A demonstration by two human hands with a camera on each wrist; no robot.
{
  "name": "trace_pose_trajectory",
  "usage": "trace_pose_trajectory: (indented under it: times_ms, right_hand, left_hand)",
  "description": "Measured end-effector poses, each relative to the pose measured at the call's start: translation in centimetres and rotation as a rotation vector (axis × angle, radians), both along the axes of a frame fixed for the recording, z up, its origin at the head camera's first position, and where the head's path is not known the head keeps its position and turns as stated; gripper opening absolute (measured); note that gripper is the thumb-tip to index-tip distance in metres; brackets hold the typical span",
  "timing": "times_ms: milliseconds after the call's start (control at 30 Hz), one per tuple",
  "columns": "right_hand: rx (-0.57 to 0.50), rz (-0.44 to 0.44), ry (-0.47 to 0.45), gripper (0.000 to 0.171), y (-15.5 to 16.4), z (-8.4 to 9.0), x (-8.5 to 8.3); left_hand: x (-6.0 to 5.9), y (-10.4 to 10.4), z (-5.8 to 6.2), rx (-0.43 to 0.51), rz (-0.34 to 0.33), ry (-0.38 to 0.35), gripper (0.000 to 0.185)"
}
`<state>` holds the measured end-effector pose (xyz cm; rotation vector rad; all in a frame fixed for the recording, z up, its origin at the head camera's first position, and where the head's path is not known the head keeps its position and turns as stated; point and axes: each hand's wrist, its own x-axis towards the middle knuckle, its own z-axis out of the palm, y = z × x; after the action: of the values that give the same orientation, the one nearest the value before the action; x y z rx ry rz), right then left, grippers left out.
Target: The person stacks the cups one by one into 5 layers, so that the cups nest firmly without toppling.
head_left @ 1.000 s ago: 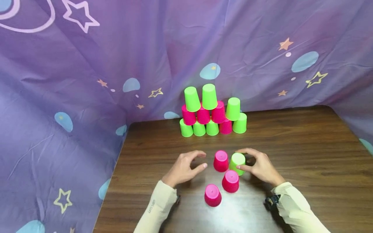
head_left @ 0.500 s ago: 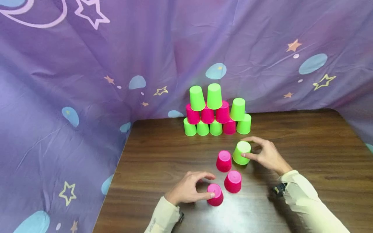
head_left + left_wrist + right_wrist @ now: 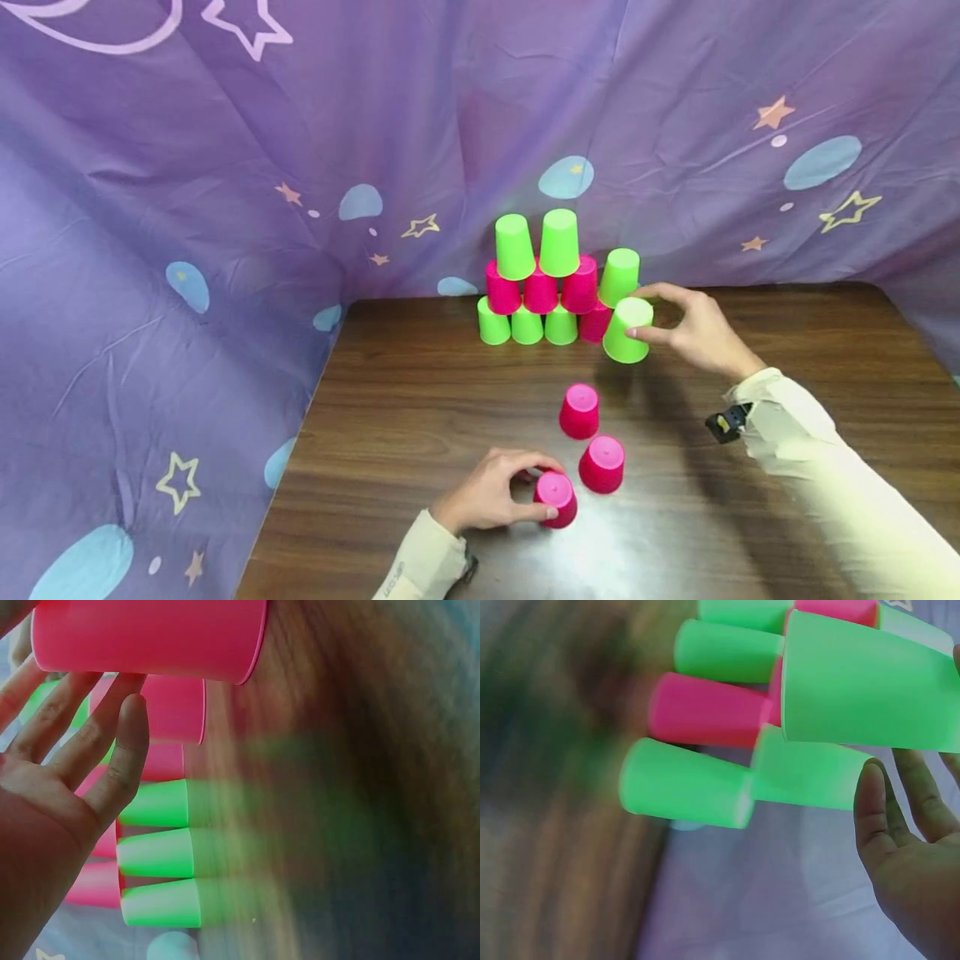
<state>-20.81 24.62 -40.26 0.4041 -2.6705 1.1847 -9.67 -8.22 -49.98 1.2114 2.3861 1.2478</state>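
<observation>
A stack of upside-down green and pink cups [image 3: 558, 279] stands at the table's back edge against the cloth. My right hand [image 3: 647, 313] grips a green cup [image 3: 627, 332] by its top, held above the table right at the stack's right end; the right wrist view shows this green cup [image 3: 862, 682] close before the stacked cups. My left hand [image 3: 552, 492] curls round a pink cup [image 3: 557, 500] standing on the table near the front, the same pink cup [image 3: 150, 634] that fills the top of the left wrist view. Two more pink cups [image 3: 580, 411] [image 3: 602, 463] stand upside down between the hands.
The brown wooden table [image 3: 420, 400] is bounded at the back and left by a purple cloth [image 3: 225, 250] printed with stars. A dark device [image 3: 723, 422] sits on the right wrist. Bare tabletop lies to the left and right of the cups.
The right hand carried the green cup up and back from the front group to the stack's right end. The left hand drew back and took hold of the nearest pink cup.
</observation>
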Motion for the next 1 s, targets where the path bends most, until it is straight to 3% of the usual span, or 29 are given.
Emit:
trace_pose_trajectory:
  times_ms: [267,467,733,1000]
  right_hand:
    - [-0.056,-0.014,-0.053,0.044,-0.4,4.0,-2.4]
    - [-0.045,-0.031,-0.031,0.042,-0.6,6.2,-4.3]
    - [-0.020,-0.047,-0.043,0.049,-2.0,7.7,-6.8]
    - [-0.008,-0.069,-0.102,0.058,-2.7,7.9,-8.4]
  left_hand:
    - [0.5,-0.2,-0.2,0.014,0.035,-0.044,0.041]
    - [0.5,-0.2,-0.4,0.024,0.047,-0.061,0.040]
    - [0.7,0.0,-0.9,0.045,0.048,-0.086,0.040]
    - [0.7,0.0,-0.9,0.061,0.053,-0.115,0.041]
